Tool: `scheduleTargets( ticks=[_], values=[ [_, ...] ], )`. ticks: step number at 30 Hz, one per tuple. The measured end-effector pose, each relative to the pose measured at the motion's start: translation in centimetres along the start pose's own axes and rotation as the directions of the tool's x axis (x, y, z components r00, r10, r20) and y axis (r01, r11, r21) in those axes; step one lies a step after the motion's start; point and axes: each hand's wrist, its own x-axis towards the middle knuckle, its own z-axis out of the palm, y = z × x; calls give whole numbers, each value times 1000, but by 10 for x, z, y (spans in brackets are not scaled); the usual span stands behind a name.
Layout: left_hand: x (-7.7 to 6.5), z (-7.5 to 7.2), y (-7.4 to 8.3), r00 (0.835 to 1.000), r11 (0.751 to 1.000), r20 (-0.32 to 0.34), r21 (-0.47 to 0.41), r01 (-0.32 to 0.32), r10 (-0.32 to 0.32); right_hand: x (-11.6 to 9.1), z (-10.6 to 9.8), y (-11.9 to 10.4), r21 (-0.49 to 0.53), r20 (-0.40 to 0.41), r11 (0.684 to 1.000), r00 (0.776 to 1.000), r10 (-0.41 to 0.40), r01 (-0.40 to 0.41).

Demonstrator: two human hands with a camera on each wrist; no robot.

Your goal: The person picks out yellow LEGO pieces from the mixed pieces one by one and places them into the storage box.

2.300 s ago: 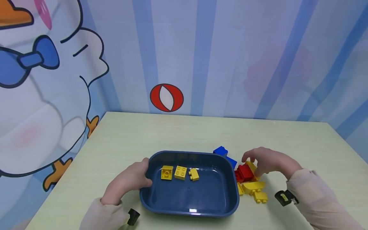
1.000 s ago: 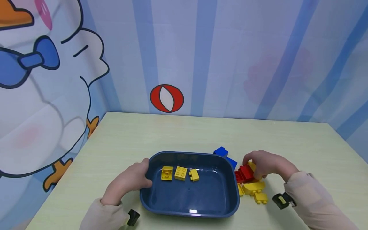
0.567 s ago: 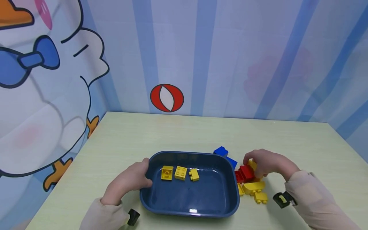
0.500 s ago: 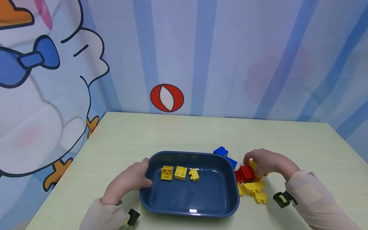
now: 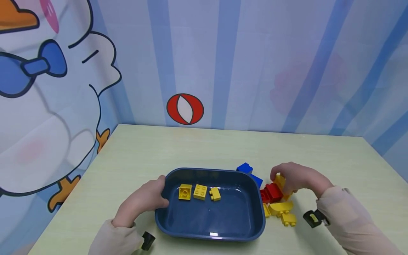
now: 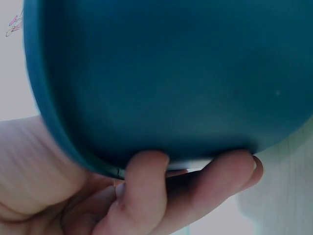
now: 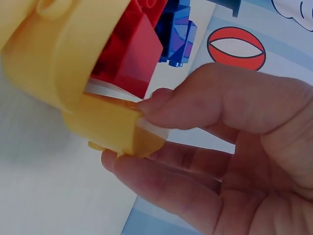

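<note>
My left hand (image 5: 143, 198) grips the left end of a dark blue tray (image 5: 207, 222), its fingers wrapped over the rim; in the left wrist view the fingers (image 6: 144, 191) curl at the tray's edge. Inside the tray lie a yellow brick (image 5: 185, 192) on its side, a square yellow brick (image 5: 200, 191) and a smaller yellow brick (image 5: 215, 193). To the right of the tray, my right hand (image 5: 299, 177) pinches a yellow toy brick (image 7: 105, 125) between thumb and fingers. This brick sits right behind red bricks (image 5: 272, 192), and the hand covers part of it.
Blue bricks (image 5: 244, 168) lie by the tray's back right corner. A curved yellow brick (image 5: 280, 207) and another yellow brick (image 5: 288, 219) lie in front of the red ones. The pale table (image 5: 178, 145) ends at a blue-striped backdrop (image 5: 255, 71) with cartoon prints.
My right hand lowered over the pile, and its fingers closed on the yellow brick. In the last half second it rose slightly with that brick. The left hand and tray stayed put.
</note>
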Motion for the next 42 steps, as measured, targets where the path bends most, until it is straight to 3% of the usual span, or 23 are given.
scheduleTargets(
  ticks=[22,32,42],
  values=[
    [0,-1,1,1000,1000,8,-10,2,-2,-8,-17,-13,-59,-36,995,996,-78,76],
    [-1,0,1,1000,1000,-2,-9,-4,4,-12,-25,-29,-94,-47,991,994,-99,94],
    [-1,0,1,1000,1000,-6,-8,-12,12,-15,-32,-41,-173,-64,972,983,-172,159]
  ],
)
